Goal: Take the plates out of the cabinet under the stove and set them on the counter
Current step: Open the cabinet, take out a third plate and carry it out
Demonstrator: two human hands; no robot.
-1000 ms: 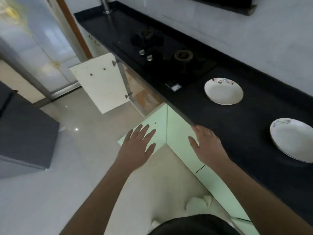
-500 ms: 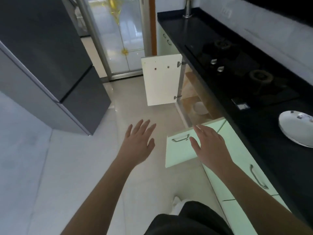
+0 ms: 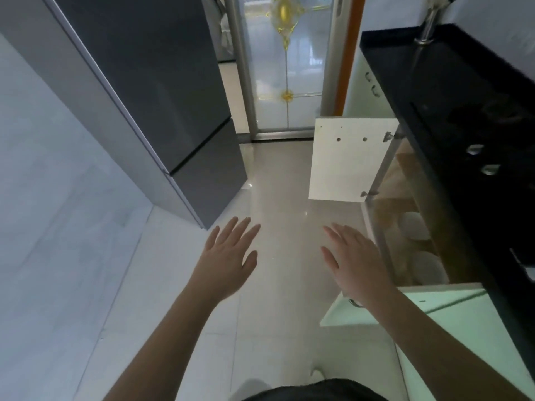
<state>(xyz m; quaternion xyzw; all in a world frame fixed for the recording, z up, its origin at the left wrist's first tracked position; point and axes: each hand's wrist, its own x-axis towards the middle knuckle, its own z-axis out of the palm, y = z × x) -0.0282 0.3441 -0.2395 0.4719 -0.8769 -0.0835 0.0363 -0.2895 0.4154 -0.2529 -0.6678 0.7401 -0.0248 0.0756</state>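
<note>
The cabinet under the stove (image 3: 405, 227) stands open at the right. Inside it lie white plates, one (image 3: 412, 225) further back and one (image 3: 428, 269) nearer. My right hand (image 3: 351, 260) hovers flat with straight fingers just left of the cabinet opening, holding nothing. Over the floor, my left hand (image 3: 228, 260) is spread open and empty. The black counter (image 3: 451, 82) with the stove (image 3: 492, 134) runs along the right edge.
The far white cabinet door (image 3: 347, 160) swings out over the floor. A pale green door (image 3: 405, 305) sticks out below my right forearm. A dark fridge (image 3: 162, 105) stands at the left, and a glass door (image 3: 286, 65) is straight ahead.
The view has turned left, away from the counter, so the two plates on the counter have left the view. Both hands stay open and now hover over the floor by the open cabinet.
</note>
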